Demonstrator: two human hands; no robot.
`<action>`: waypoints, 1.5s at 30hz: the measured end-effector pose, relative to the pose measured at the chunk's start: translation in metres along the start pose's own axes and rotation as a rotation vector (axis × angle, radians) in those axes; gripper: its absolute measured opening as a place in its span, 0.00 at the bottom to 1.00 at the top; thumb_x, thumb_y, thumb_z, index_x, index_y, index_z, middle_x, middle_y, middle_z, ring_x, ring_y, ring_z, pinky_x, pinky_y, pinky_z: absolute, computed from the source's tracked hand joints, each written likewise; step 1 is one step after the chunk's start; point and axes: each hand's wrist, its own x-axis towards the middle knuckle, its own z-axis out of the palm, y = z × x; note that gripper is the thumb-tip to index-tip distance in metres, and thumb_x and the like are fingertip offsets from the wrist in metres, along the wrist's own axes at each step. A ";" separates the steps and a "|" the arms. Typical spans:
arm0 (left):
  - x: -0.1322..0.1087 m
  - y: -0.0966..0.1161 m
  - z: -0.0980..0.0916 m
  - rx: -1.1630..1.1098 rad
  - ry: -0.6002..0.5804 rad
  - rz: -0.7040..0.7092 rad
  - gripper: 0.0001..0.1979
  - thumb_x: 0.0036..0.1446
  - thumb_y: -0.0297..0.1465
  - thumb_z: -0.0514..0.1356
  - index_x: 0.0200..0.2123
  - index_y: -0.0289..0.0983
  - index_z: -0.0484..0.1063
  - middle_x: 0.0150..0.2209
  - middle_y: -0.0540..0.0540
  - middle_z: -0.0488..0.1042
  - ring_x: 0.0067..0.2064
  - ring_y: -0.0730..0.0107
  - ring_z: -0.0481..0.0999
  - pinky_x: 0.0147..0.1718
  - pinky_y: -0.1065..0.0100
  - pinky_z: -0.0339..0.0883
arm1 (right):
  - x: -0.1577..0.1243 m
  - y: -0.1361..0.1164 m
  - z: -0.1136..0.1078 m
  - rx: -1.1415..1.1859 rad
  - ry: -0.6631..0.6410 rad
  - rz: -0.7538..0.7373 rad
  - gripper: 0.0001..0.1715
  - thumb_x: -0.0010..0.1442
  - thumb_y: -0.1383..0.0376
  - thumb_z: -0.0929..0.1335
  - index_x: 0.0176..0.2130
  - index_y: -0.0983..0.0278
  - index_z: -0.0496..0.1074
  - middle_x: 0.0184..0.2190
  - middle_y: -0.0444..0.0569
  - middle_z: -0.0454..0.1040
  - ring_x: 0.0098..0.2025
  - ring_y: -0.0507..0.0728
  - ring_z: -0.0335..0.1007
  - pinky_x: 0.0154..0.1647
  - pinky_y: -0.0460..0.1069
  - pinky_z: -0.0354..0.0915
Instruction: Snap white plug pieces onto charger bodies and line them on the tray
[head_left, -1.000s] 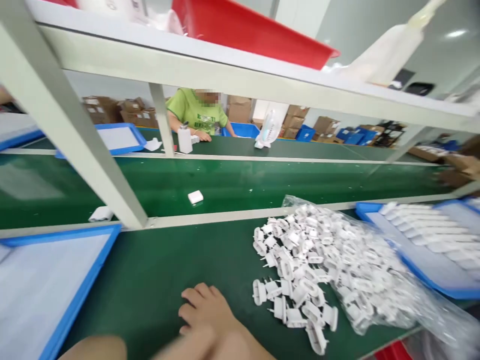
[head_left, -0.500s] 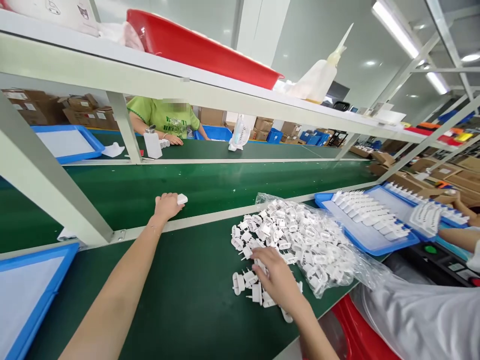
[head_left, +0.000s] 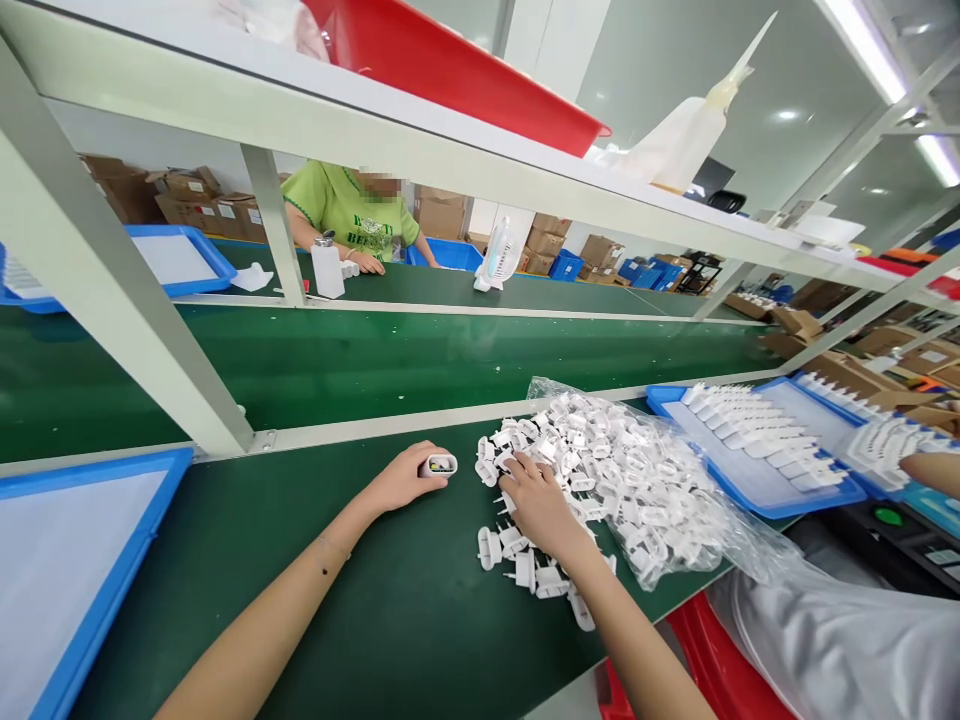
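Observation:
My left hand point(head_left: 405, 477) is closed around a white plastic casing point(head_left: 439, 466). The casing's oval open end faces right and shows small coloured parts inside. It is held above the green work surface point(head_left: 337, 620), left of a heap of white plug pieces point(head_left: 630, 470). At the heap's left edge, my right hand point(head_left: 540, 505) has its fingers bent down onto a white plug piece point(head_left: 507, 458); the fingertips partly hide the contact. Several loose plug pieces point(head_left: 525, 572) lie just below that hand.
A clear plastic bag point(head_left: 739, 530) lies under the heap. Blue trays point(head_left: 757, 505) with rows of white parts stand right, another blue tray point(head_left: 161, 500) left. A shelf point(head_left: 450, 160) crosses above the bench. A co-worker point(head_left: 352, 215) sits opposite; another person's forearm point(head_left: 934, 472) shows at right.
My left hand has come back from the far green strip with the white casing, moving right, nearer the heap. My right hand has shifted slightly up at the heap's edge. The view has turned left.

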 end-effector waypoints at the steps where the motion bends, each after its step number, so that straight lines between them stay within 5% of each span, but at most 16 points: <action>1: -0.001 0.000 0.002 0.033 0.012 -0.005 0.17 0.51 0.40 0.58 0.44 0.41 0.71 0.46 0.45 0.71 0.46 0.57 0.67 0.49 0.59 0.59 | -0.002 0.001 -0.002 0.028 0.014 -0.008 0.16 0.52 0.76 0.66 0.42 0.63 0.70 0.55 0.55 0.64 0.61 0.67 0.51 0.54 0.61 0.56; 5: -0.008 -0.004 -0.001 0.129 0.025 -0.018 0.16 0.51 0.41 0.58 0.42 0.44 0.70 0.46 0.48 0.71 0.50 0.56 0.63 0.52 0.56 0.53 | -0.002 -0.001 -0.012 0.446 0.100 0.076 0.03 0.56 0.67 0.67 0.35 0.61 0.70 0.42 0.51 0.71 0.46 0.62 0.65 0.45 0.57 0.62; 10: -0.015 -0.012 -0.009 0.149 -0.006 -0.026 0.17 0.49 0.44 0.59 0.42 0.43 0.69 0.45 0.46 0.70 0.48 0.56 0.65 0.51 0.57 0.52 | 0.015 -0.010 -0.017 1.460 0.129 0.432 0.18 0.54 0.50 0.68 0.33 0.61 0.67 0.21 0.40 0.63 0.24 0.53 0.64 0.30 0.49 0.64; 15: -0.013 -0.017 -0.007 0.171 0.011 -0.009 0.16 0.51 0.44 0.59 0.38 0.41 0.70 0.40 0.47 0.71 0.44 0.59 0.67 0.47 0.61 0.52 | 0.023 -0.021 -0.021 1.901 0.016 0.451 0.22 0.50 0.48 0.70 0.31 0.62 0.63 0.26 0.41 0.70 0.24 0.50 0.68 0.31 0.47 0.65; 21: -0.014 -0.018 -0.006 0.170 0.008 0.010 0.14 0.51 0.43 0.59 0.33 0.39 0.68 0.36 0.49 0.70 0.41 0.63 0.67 0.44 0.63 0.52 | 0.044 -0.034 -0.012 1.482 0.093 0.361 0.17 0.51 0.53 0.70 0.33 0.63 0.69 0.32 0.46 0.72 0.33 0.54 0.70 0.37 0.49 0.64; 28: -0.014 -0.023 -0.005 0.175 0.009 0.043 0.14 0.52 0.44 0.58 0.33 0.38 0.66 0.35 0.50 0.68 0.41 0.63 0.66 0.42 0.64 0.52 | 0.078 -0.044 -0.005 0.920 0.171 0.028 0.05 0.58 0.65 0.65 0.35 0.62 0.71 0.37 0.47 0.72 0.36 0.54 0.67 0.35 0.48 0.61; 40: -0.015 -0.018 -0.007 0.151 0.004 0.026 0.14 0.52 0.44 0.59 0.32 0.38 0.66 0.34 0.50 0.70 0.41 0.63 0.66 0.44 0.62 0.53 | 0.083 -0.046 -0.013 0.743 0.032 -0.038 0.02 0.57 0.67 0.67 0.34 0.62 0.71 0.34 0.45 0.72 0.33 0.52 0.66 0.33 0.46 0.58; 45: -0.017 -0.015 -0.018 -0.173 -0.078 0.058 0.13 0.55 0.40 0.56 0.41 0.39 0.69 0.38 0.48 0.72 0.40 0.65 0.69 0.41 0.66 0.59 | 0.086 -0.044 -0.015 0.672 -0.060 -0.006 0.03 0.56 0.63 0.68 0.32 0.61 0.70 0.31 0.43 0.71 0.31 0.52 0.65 0.28 0.45 0.54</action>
